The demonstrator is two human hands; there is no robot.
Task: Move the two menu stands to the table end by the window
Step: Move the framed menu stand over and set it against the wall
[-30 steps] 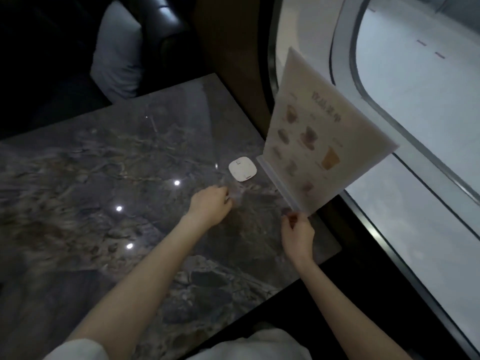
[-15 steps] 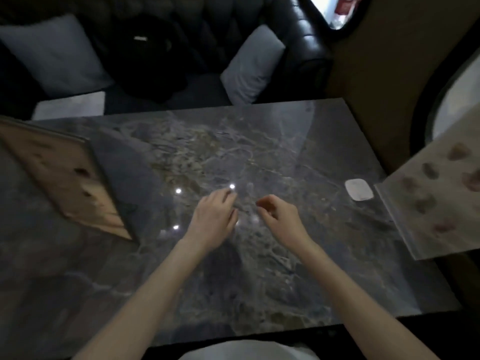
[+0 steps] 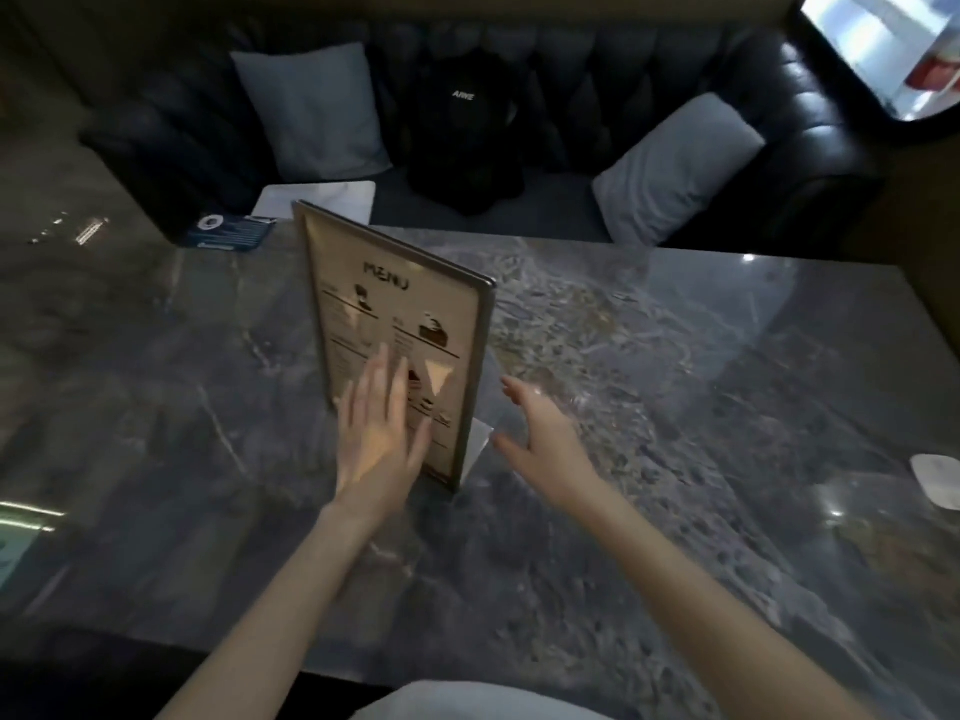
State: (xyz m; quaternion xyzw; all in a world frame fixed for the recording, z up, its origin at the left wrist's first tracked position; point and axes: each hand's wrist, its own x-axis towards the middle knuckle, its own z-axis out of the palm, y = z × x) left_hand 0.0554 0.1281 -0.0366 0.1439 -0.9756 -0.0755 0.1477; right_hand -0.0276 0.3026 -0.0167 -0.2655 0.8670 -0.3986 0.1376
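A menu stand [image 3: 395, 324] with "MENU" printed on its beige sheet stands upright on the dark marble table [image 3: 675, 407], near the middle. My left hand [image 3: 379, 433] is spread flat in front of its face, fingers apart, touching or nearly touching the sheet. My right hand [image 3: 540, 433] is open just right of the stand's near edge and clear base [image 3: 475, 452], holding nothing. The other menu stand is out of view.
A small white pad [image 3: 937, 485] lies at the table's right edge. A black sofa [image 3: 571, 96] with grey cushions [image 3: 311, 111] and a black bag [image 3: 462, 127] runs behind the table. A blue card [image 3: 228, 232] lies at the far left.
My right hand let go of the pale menu stand by the window. My view swung left, and both hands moved to the second stand at the table's middle.
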